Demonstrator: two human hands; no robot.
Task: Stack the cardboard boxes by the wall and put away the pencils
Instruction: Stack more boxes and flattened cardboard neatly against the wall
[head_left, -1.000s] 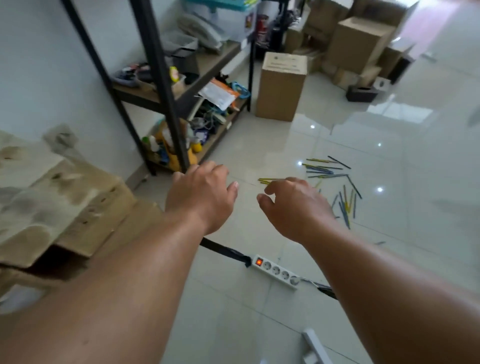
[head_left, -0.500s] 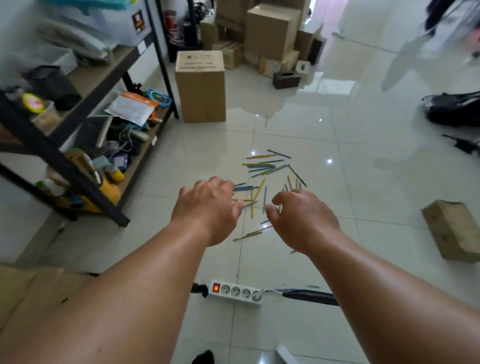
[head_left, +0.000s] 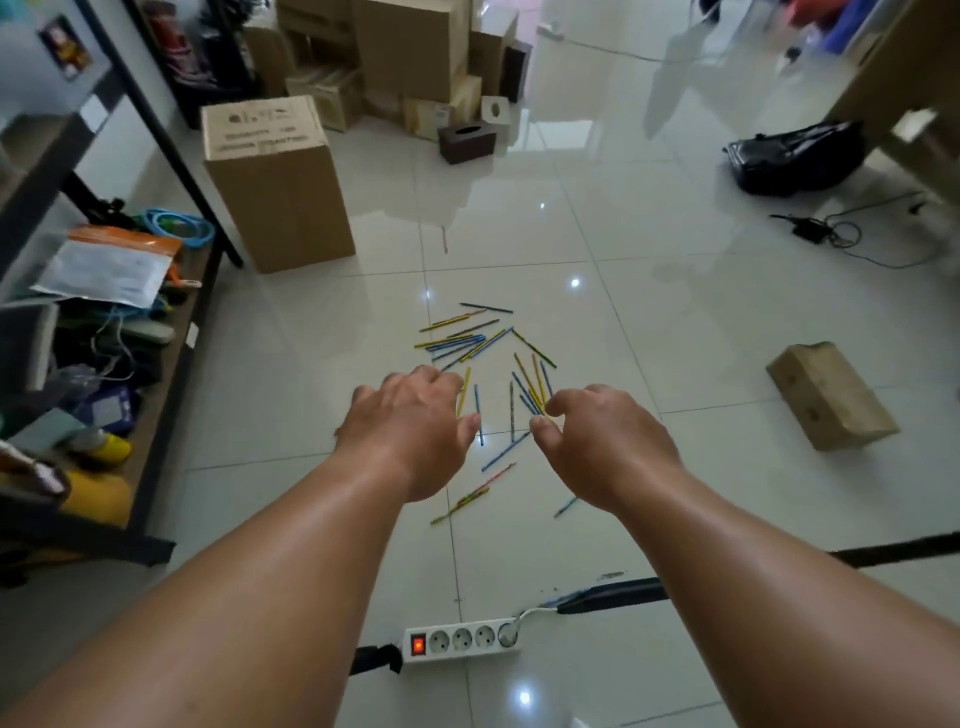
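Several blue and yellow pencils (head_left: 480, 343) lie scattered on the glossy white tile floor ahead of me. My left hand (head_left: 410, 426) and my right hand (head_left: 602, 441) reach forward side by side above the near end of the scatter, fingers loosely curled, holding nothing. A tall cardboard box (head_left: 275, 182) stands on the floor beyond the pencils at the left. A small flat cardboard box (head_left: 831, 395) lies on its side at the right. More cardboard boxes (head_left: 410, 57) are piled against the far wall.
A black metal shelf rack (head_left: 156, 119) full of clutter runs along the left. A white power strip (head_left: 462, 639) with a lit red switch and its black cable lies on the floor near me. A black bag (head_left: 795, 156) and cables sit at the far right. A dark tissue box (head_left: 467, 140) stands near the pile.
My view has swung right, away from the crumpled cardboard at the left, and closer to the pencils. Both hands stay stretched out in front, holding nothing.
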